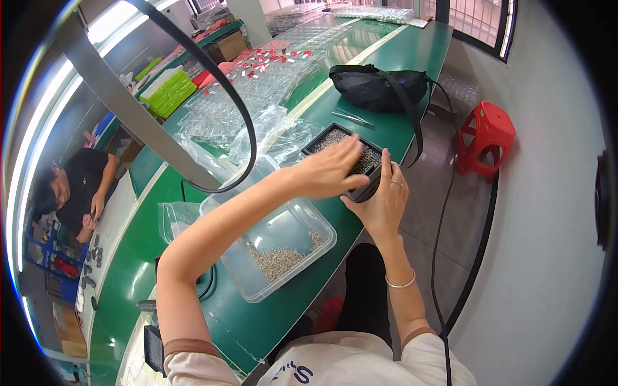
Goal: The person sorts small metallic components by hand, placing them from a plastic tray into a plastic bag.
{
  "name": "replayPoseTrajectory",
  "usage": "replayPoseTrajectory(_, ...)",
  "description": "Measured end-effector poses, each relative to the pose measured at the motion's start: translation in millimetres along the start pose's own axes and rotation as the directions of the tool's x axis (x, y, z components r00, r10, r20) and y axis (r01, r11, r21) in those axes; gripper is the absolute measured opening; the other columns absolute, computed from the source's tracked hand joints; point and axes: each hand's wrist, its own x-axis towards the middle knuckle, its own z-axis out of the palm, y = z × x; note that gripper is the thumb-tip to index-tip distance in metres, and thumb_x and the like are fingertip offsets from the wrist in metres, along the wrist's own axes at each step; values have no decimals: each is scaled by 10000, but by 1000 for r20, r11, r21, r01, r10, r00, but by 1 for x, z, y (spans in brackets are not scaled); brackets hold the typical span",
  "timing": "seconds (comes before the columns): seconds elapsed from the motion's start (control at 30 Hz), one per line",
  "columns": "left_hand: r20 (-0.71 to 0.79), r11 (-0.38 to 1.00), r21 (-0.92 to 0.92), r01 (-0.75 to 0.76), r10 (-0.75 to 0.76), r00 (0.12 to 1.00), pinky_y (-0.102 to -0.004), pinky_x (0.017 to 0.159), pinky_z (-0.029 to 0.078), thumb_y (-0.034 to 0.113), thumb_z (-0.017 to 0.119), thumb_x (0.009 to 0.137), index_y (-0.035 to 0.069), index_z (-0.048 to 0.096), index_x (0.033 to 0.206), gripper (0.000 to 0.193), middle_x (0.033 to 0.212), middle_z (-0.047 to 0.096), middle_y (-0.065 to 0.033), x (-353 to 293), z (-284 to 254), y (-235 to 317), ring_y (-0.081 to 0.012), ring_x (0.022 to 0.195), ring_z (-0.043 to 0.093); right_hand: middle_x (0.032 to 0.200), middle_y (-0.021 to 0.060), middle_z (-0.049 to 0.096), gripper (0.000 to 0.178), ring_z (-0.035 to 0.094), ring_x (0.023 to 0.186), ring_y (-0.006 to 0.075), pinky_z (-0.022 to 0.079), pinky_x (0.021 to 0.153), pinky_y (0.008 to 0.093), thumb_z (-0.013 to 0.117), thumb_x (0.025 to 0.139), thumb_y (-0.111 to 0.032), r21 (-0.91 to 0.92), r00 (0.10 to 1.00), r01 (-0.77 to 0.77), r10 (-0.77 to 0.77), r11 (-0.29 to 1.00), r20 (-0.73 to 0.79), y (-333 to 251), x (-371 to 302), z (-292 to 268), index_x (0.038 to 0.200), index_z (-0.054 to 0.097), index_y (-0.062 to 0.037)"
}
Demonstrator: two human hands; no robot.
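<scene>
A black rectangular box (pixel 368 189) filled with small greyish grains (pixel 333 137) sits at the table's right edge. My left hand (pixel 329 170) lies over the box with its fingers stretched out flat on the grains, the fingertips slightly blurred. Gripping the near right corner of the box is my right hand (pixel 384 201), thumb on the near side and fingers along the right wall. Below my left forearm stands a clear plastic bin (pixel 326 243), with a heap of similar grains (pixel 278 262) in its near end.
Tweezers (pixel 353 118) and a black bag (pixel 370 89) lie beyond the box. Crumpled clear plastic bags (pixel 283 138) border the bin. A black cable (pixel 241 106) arches over the table's left part. A red stool (pixel 487 138) stands at right; another person (pixel 80 186) sits across the table.
</scene>
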Motion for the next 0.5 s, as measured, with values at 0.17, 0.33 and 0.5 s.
replayPoseTrajectory(0.17,117,992,-70,-107,114,987,-346,1131,68,585,209,916,-60,85,1402,818,1477,47,-229,3,2,15,-285,1386,29,1228,228,413,1071,424,1148,347,296,993,451,818,549,-341,13,999,-43,42,999,19,9,-3,-6,1418,224,-145)
replayPoseTrajectory(0.33,176,999,-37,25,-18,984,-365,1130,73,626,195,897,-73,95,1397,866,1473,66,-238,13,2,-16,-297,1385,30,1233,238,406,1156,416,1151,360,294,994,454,853,492,-324,59,994,-100,97,993,57,14,-5,-5,1422,192,-138)
replayPoseTrajectory(0.5,164,994,-37,102,-95,982,-364,1130,73,640,201,888,-96,96,1387,896,1464,58,-264,17,4,-5,-311,1383,25,1259,190,426,1172,415,1174,344,294,1000,443,858,496,-329,-3,992,-106,106,994,66,12,-5,-7,1419,180,-79)
